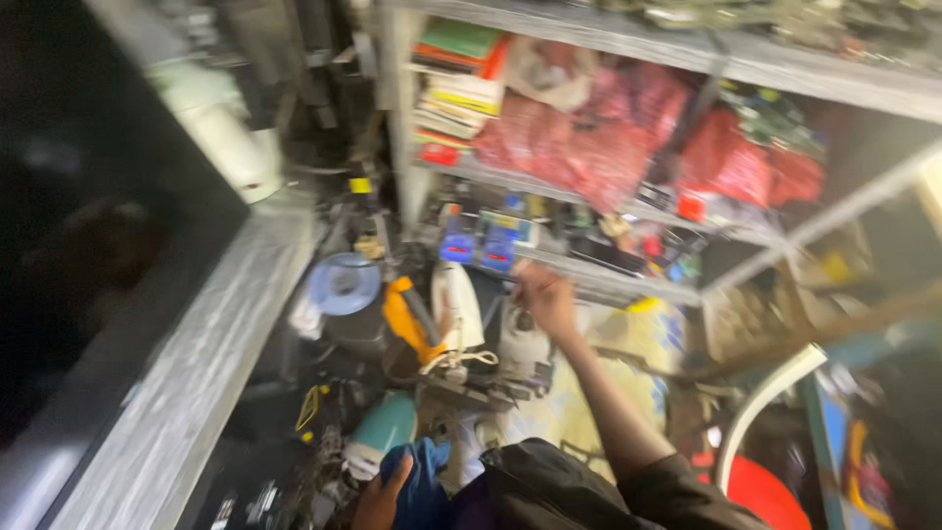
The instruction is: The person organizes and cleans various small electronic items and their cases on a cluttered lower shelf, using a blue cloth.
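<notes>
My right hand reaches forward over a heap of small appliances, its fingers curled near the front edge of a low shelf; blur hides whether it grips anything. Just left of it stands a white clothes iron beside an orange appliance. My left hand is low at the frame's bottom, closed on a blue cloth. A teal and white appliance lies just above that hand.
Metal shelves hold red bags, stacked boxes and small blue items. A grey ledge runs along the left. A round blue lid, a white curved piece and a red tub are nearby.
</notes>
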